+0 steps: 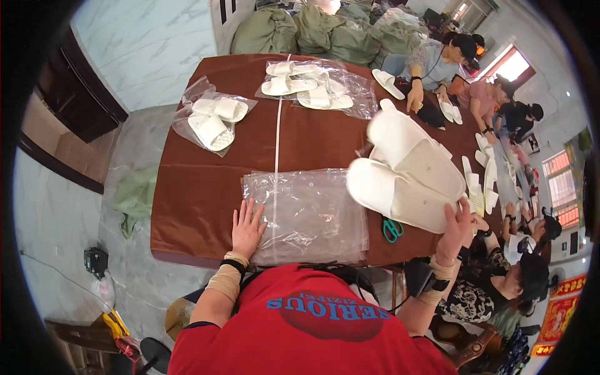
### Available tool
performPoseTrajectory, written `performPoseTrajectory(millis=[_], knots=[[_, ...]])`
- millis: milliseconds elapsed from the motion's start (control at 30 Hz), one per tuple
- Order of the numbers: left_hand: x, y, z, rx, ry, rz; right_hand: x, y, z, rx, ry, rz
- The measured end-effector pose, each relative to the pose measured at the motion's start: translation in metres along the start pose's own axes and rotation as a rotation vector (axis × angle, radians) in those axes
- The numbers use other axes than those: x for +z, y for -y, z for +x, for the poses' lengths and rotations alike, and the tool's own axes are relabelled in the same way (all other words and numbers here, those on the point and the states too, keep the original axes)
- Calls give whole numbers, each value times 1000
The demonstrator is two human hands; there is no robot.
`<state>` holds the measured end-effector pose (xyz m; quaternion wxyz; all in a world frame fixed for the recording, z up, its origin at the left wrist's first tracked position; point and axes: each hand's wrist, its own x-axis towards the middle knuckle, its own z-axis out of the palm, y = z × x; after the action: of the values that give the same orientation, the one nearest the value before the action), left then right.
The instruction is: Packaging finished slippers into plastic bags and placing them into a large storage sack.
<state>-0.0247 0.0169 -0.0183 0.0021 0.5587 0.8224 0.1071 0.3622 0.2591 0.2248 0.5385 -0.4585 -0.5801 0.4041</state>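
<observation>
My right hand (456, 224) grips the white slippers (417, 187), presumably light and flexible, by their near end; my empty left hand (249, 231) lies spread at the plastic bags (309, 212).

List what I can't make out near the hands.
In the head view:
- Right hand: full grip, partly masked by the large, flat white slippers.
- Green-handled scissors: blades, apparently behind those slippers.
- Stacked clear plastic bags: exact count, lost in overlapping transparent layers.

- The left hand (249, 232) lay flat (palm down), fingers (251, 209) spread forward.
- The right hand (459, 226) pinched firmly, its fingers bent.
- Left forearm (214, 300) and right forearm (420, 310) slanted forward and rightward.
</observation>
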Motion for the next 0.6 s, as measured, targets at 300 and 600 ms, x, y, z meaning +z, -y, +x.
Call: performPoseTrajectory(millis=[300, 600], knots=[[3, 2, -2, 6, -6, -10, 102, -161, -55, 354, 513, -76], [-24, 4, 4, -15, 7, -238, 40, -195, -43, -124, 263, -853]])
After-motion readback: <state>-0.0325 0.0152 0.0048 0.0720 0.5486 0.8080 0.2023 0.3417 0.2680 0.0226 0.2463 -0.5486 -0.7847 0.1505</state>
